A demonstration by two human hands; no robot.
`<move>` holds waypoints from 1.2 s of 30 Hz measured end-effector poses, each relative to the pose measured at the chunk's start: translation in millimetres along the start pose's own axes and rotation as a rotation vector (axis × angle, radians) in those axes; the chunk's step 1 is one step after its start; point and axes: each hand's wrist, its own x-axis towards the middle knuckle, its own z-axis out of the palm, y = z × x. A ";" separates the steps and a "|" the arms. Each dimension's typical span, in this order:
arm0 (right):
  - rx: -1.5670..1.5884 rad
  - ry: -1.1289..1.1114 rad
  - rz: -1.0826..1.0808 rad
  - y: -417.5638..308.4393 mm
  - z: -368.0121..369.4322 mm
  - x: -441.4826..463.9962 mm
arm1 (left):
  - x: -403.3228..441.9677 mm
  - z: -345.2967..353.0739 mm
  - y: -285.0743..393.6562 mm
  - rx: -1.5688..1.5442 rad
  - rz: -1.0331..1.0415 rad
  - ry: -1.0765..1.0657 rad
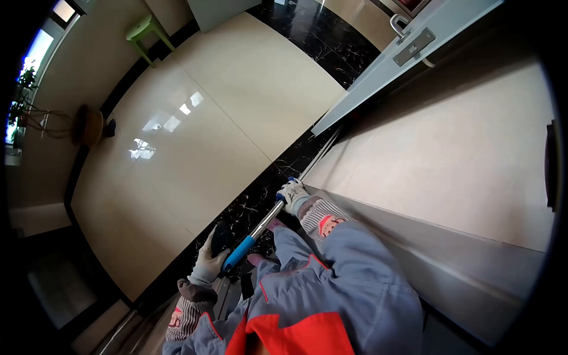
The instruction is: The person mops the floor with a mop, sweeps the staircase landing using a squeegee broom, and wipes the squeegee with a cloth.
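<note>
A long metal pole [270, 216] with a blue handle [239, 254] runs diagonally from the lower middle up towards the door. My right hand [293, 196], in a white glove with blue on the fingers, is closed round the pole above the handle. Beside the handle's lower end is my left hand [208, 260], also gloved. Its thumb stands apart from the fingers, close to the handle, and a dark rounded shape at its fingers is hard to make out. The pole's far end is hidden near the door's foot.
A light grey door [387, 68] with a metal handle stands ajar at the upper right. Glossy beige tiles [219, 130] have a black marble border [236, 207]. A green stool [142, 29] and a potted plant [89, 125] stand by the left wall. A pale panel [438, 154] lies right.
</note>
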 end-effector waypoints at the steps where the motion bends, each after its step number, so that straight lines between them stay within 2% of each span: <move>1: -0.001 0.047 -0.023 -1.5 -3.9 -7.2 | 2.9 -2.2 7.1 -0.003 0.006 0.005; 4: 0.117 0.229 -0.077 -14.9 -18.1 -12.8 | 3.3 -9.2 27.0 0.003 0.014 -0.148; 5: 0.170 0.289 -0.108 -18.0 -19.7 -9.9 | -3.5 -6.6 32.2 0.001 0.020 -0.143; 7: 0.187 0.244 -0.154 -28.5 -26.0 -7.4 | -18.0 7.4 39.7 0.053 -0.058 0.004; 8: 0.213 0.272 -0.200 -29.7 -20.2 -4.8 | -23.4 14.5 43.5 -0.058 0.089 0.056; 9: 0.239 0.299 -0.245 -30.6 -15.3 -3.5 | -23.6 14.8 40.4 -0.060 0.088 0.064; 11: 0.275 0.361 -0.288 -29.9 -6.7 -6.1 | -21.5 13.6 33.3 -0.287 0.275 -0.002; 13: 0.282 0.348 -0.315 -36.1 -11.0 -12.0 | -29.2 23.8 42.9 -0.398 0.284 0.082; 14: 0.250 0.253 -0.301 -40.1 -20.6 -16.3 | -35.3 24.4 47.1 -0.287 0.317 0.108; 15: 0.246 0.251 -0.308 -38.0 -13.1 -15.0 | -40.1 25.6 49.4 -0.176 0.348 0.134; 17: 0.166 0.329 -0.336 -20.8 15.9 -4.0 | -56.2 33.4 56.0 -0.254 0.368 0.193; 19: 0.110 0.273 -0.385 -1.8 26.7 4.1 | -65.8 32.5 44.3 -0.079 0.393 0.227; 21: 0.056 0.219 -0.400 -7.6 28.1 -7.4 | -78.7 40.8 49.6 -0.164 0.304 0.270; 23: 0.089 0.249 -0.487 -5.7 48.2 1.9 | -90.6 39.4 52.7 -0.164 0.343 0.290; 25: 0.116 0.200 -0.550 -18.1 26.9 3.8 | -92.1 33.3 52.6 -0.132 0.431 0.298; 29: 0.036 0.003 -0.480 -67.0 15.2 -14.6 | -126.5 18.6 58.6 -0.031 0.340 0.368; 33: 0.119 -0.066 -0.593 -118.2 7.3 -24.7 | -158.4 16.5 76.8 -0.177 0.303 0.601; 35: 0.225 -0.028 -0.731 -148.3 11.7 -33.1 | -180.6 11.4 92.7 -0.111 0.299 0.724; 36: 0.223 -0.092 -0.753 -165.6 10.2 -38.3 | -192.7 12.1 99.8 -0.074 0.292 0.797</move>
